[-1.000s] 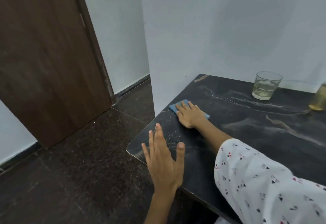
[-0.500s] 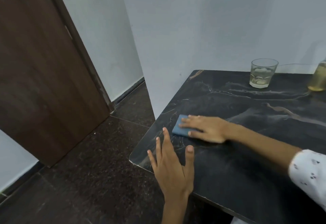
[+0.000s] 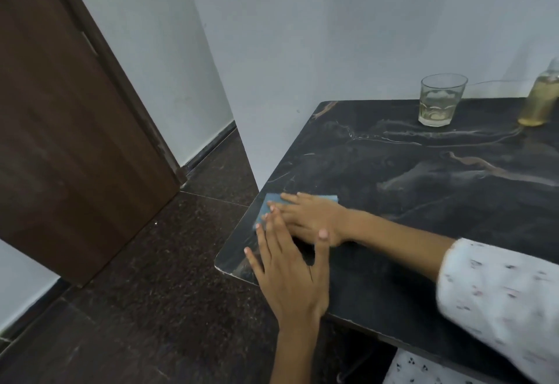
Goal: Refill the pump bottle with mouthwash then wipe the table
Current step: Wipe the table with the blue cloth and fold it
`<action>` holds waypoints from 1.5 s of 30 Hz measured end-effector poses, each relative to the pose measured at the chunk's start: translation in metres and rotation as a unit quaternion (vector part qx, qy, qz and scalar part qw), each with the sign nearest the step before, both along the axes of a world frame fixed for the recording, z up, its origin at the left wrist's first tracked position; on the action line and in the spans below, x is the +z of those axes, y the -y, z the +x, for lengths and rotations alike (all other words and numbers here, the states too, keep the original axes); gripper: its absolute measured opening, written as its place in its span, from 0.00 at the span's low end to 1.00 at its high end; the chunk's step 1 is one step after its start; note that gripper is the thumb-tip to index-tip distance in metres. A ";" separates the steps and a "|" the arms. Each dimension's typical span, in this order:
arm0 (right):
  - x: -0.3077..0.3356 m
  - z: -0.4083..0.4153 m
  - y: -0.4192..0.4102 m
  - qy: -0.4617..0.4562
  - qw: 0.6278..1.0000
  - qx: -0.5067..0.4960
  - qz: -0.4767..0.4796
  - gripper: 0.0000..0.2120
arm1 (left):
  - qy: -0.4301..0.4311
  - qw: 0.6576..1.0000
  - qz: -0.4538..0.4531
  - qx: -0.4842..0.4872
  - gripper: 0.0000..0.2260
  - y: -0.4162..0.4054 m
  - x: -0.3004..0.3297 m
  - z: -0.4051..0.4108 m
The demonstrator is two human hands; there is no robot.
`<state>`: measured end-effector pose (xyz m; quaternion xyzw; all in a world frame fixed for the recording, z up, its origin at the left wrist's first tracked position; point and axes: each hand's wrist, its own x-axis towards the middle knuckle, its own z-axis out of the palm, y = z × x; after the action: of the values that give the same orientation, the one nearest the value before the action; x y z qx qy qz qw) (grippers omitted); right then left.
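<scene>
A blue cloth (image 3: pixel 267 205) lies flat on the black marble table (image 3: pixel 423 178), close to its left edge. My right hand (image 3: pixel 314 217) presses on the cloth with straight fingers pointing left and covers most of it. My left hand (image 3: pixel 287 271) lies open with spread fingers at the table's near left corner, its fingertips touching the cloth's edge. A bottle (image 3: pixel 540 99) of yellowish liquid stands at the far right by the wall, cut off by the frame edge. A clear glass (image 3: pixel 438 100) with a little pale liquid stands to its left.
The table stands against a white wall (image 3: pixel 332 35). A dark wooden door (image 3: pixel 60 126) is on the left. Dark speckled floor tiles (image 3: pixel 151 277) spread below the table's left edge.
My right hand has slid the cloth toward me and left along the table edge. My left hand stayed at the near corner, and the cloth now meets its fingertips.
</scene>
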<state>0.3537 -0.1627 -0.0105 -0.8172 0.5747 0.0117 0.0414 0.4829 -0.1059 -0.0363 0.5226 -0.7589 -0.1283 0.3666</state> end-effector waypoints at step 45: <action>0.005 -0.057 -0.188 0.134 0.978 -0.156 -0.013 0.28 | 0.016 0.987 0.116 -0.111 0.38 -0.035 0.013 -0.055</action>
<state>0.2967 0.0250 -0.0055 -0.7120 0.6846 -0.1123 0.1085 0.4280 -0.0708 -0.0233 0.4756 -0.7981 -0.2473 0.2752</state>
